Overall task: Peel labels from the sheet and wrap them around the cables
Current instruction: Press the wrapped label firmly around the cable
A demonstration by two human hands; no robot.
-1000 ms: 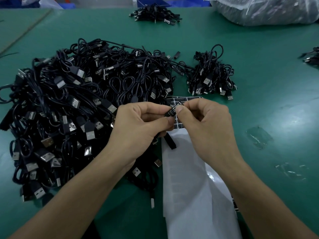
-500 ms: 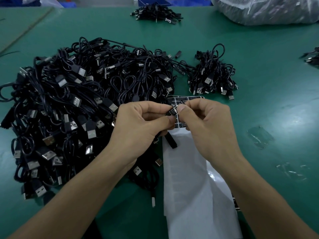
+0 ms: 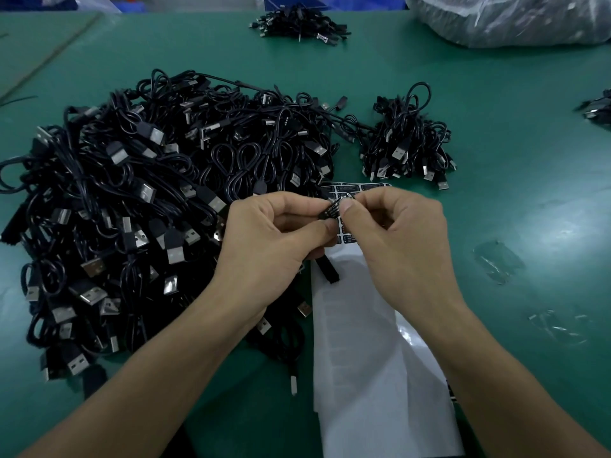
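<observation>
My left hand (image 3: 274,239) and my right hand (image 3: 400,239) meet above the label sheet (image 3: 360,358). Between their fingertips is a small black label (image 3: 332,209) with white print, lying around a thin black cable (image 3: 327,269) whose end hangs below my left hand. My left thumb and fingers pinch the cable and label from the left. My right thumb and forefinger pinch the label from the right. The sheet's far end still carries black labels (image 3: 350,188); its near part is bare white backing. The cable under the label is mostly hidden by my fingers.
A big heap of black USB cables (image 3: 132,209) fills the table's left half. A smaller bundle of cables (image 3: 406,147) lies to the right behind my hands. Another bundle (image 3: 297,24) and a clear plastic bag (image 3: 506,18) sit at the far edge on the green mat (image 3: 512,160).
My right fingertips have worked slightly along the label against the cable. Both hands stay in nearly the same place above the sheet.
</observation>
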